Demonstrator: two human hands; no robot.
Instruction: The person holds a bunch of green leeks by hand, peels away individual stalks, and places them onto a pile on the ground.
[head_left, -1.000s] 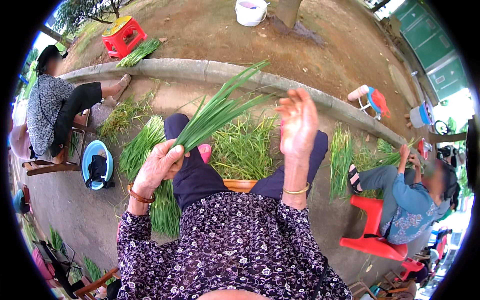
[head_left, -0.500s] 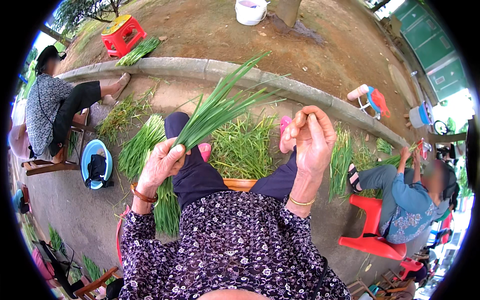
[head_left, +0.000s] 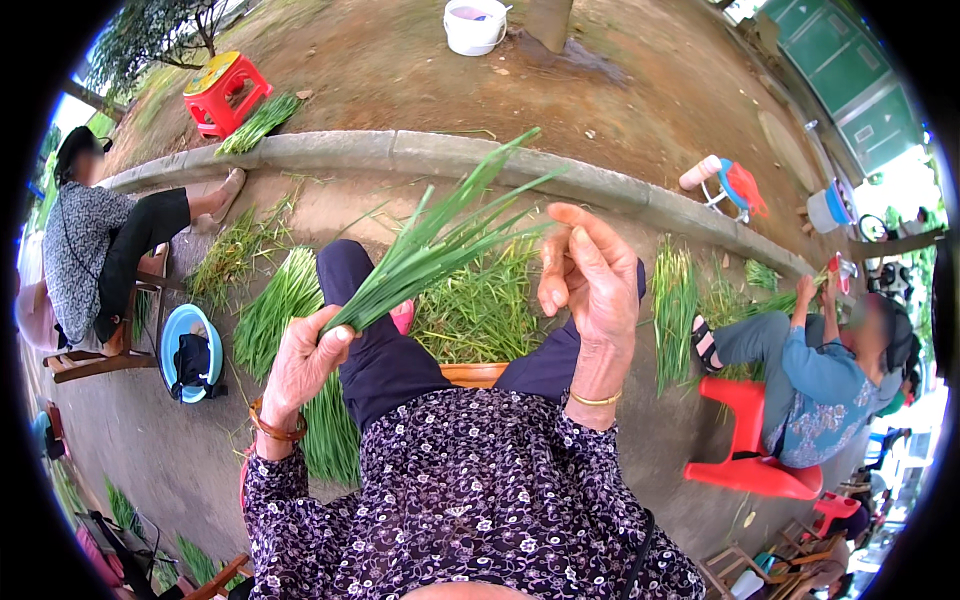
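A bunch of long green chives [head_left: 430, 255] slants up and to the right from my left hand [head_left: 308, 362], whose fingers are wrapped round its lower end. My right hand [head_left: 597, 285] is raised just right of the leaf tips, apart from them. Its fingers are apart and partly bent, and I see nothing held in them. Between my knees, on the ground, lies a loose heap of green and yellowish leaves [head_left: 475, 310]. Beside my left leg rests a larger pile of chives [head_left: 275, 310], partly hidden by my left hand and leg.
Left of me stands a blue basin [head_left: 172, 350] with a black bag, near a seated person [head_left: 85, 230]. On the right, another person [head_left: 825, 370] sits on a red plastic stool [head_left: 735, 420] by more chives [head_left: 674, 310]. A stone kerb [head_left: 460, 160] crosses ahead.
My right hand has moved slightly left and lower, closer to the chives, and its fingers have spread from a closer pose. My left hand still grips the bunch, a little lower.
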